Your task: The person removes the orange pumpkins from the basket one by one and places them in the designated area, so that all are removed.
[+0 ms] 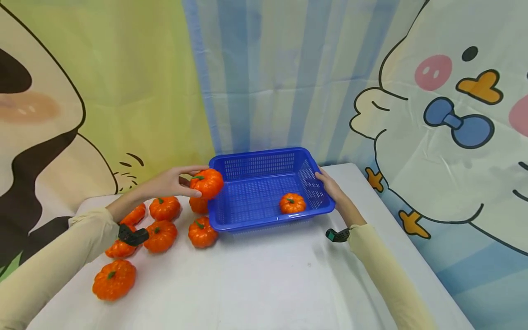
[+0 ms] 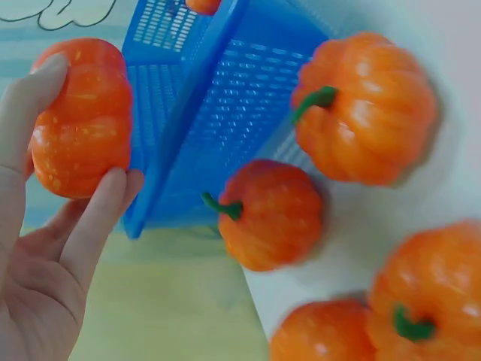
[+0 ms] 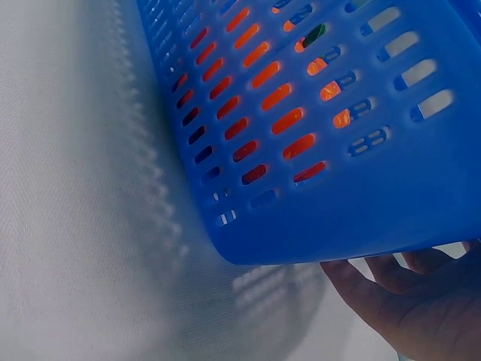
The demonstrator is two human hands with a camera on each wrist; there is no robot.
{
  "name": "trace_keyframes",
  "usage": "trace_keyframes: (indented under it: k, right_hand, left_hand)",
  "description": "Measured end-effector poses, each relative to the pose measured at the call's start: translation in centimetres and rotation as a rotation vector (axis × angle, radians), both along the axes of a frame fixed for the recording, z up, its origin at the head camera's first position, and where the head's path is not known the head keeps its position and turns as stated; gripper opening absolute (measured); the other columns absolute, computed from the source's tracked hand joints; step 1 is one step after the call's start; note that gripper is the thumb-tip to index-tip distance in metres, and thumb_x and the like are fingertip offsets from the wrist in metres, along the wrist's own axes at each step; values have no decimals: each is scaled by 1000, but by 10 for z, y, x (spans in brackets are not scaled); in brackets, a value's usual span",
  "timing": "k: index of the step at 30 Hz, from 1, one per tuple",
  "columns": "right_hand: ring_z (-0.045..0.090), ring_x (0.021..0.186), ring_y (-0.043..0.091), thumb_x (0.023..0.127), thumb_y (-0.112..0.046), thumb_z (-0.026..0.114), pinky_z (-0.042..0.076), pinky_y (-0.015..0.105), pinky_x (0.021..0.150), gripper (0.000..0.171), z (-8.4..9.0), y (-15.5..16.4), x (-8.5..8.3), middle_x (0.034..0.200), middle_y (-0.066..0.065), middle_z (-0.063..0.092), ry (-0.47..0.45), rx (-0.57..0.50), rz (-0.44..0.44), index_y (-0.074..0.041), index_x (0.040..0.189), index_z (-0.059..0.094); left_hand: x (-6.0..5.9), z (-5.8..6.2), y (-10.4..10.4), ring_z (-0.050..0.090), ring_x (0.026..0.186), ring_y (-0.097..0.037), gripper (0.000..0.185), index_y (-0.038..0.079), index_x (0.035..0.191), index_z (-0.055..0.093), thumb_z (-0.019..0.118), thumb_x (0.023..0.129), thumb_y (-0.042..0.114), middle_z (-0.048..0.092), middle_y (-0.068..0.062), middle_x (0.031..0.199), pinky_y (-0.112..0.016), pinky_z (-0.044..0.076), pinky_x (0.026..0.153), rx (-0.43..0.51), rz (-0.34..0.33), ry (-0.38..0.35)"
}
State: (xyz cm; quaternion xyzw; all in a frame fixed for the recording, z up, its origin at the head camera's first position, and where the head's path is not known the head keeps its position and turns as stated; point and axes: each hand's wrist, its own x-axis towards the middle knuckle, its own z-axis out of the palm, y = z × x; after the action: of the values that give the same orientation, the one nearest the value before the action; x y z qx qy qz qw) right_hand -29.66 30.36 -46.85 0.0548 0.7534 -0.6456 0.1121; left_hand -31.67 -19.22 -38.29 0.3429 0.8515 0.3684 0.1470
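Note:
My left hand (image 1: 179,181) pinches a small orange toy pumpkin (image 1: 209,183) between thumb and fingers. It holds the pumpkin up at the left rim of a blue plastic basket (image 1: 255,223). In the left wrist view, the thumb lies on one side of the held pumpkin (image 2: 86,124) and fingertips on the other. My right hand (image 1: 332,188) grips the basket's right rim; in the right wrist view its fingers (image 3: 368,289) reach behind the basket wall (image 3: 361,203). Inside the basket, toward the right, sits one pumpkin (image 1: 293,203) with a green stem.
Several more pumpkins stand on the white table (image 1: 264,284) left of the basket, among them one close beside it (image 1: 202,232) and one nearer the front (image 1: 114,280). Behind the table hangs a printed curtain (image 1: 268,82) with cartoon animals.

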Motion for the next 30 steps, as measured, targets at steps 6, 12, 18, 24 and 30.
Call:
trace_keyframes:
  k: [6, 12, 18, 24, 30]
  right_hand:
    - [24, 146, 37, 105, -38, 30, 14, 53, 123, 58, -3, -1, 1, 164, 10, 14, 13, -16, 21, -32, 156, 3]
    - [23, 146, 37, 105, -39, 30, 15, 53, 122, 58, -3, 0, 0, 165, 7, 11, -3, -8, 6, -34, 156, 3]
    - [25, 145, 36, 105, -40, 31, 17, 52, 122, 58, -1, -1, 1, 164, 7, 12, -14, 2, 3, -34, 156, 4]
    - [24, 145, 36, 105, -38, 30, 16, 51, 123, 57, -1, 0, 0, 164, 9, 14, -18, -16, 2, -32, 156, 4]
    - [18, 149, 35, 105, -38, 29, 13, 52, 123, 57, 0, 1, 3, 165, 8, 11, -13, 7, 2, -32, 156, 3]
  left_hand:
    - [39, -1, -38, 58, 109, -29, 74, 25, 149, 38, 75, 85, 27, 49, -12, 139, -20, 55, 78, 27, 143, 8]
    - [95, -9, -64, 52, 103, -28, 74, 23, 149, 36, 74, 86, 33, 46, -14, 139, -21, 51, 74, -7, 391, 51]
    - [153, -45, -79, 49, 104, -32, 77, 18, 150, 31, 69, 88, 41, 42, -24, 135, -38, 51, 71, -28, 667, -31]
    - [186, -79, -77, 54, 95, -31, 77, 12, 145, 42, 75, 82, 44, 53, -28, 126, -41, 49, 71, -100, 743, 0]
    - [199, -97, -67, 48, 78, -18, 81, 9, 140, 49, 77, 78, 50, 60, -20, 106, -20, 38, 58, -199, 743, 65]
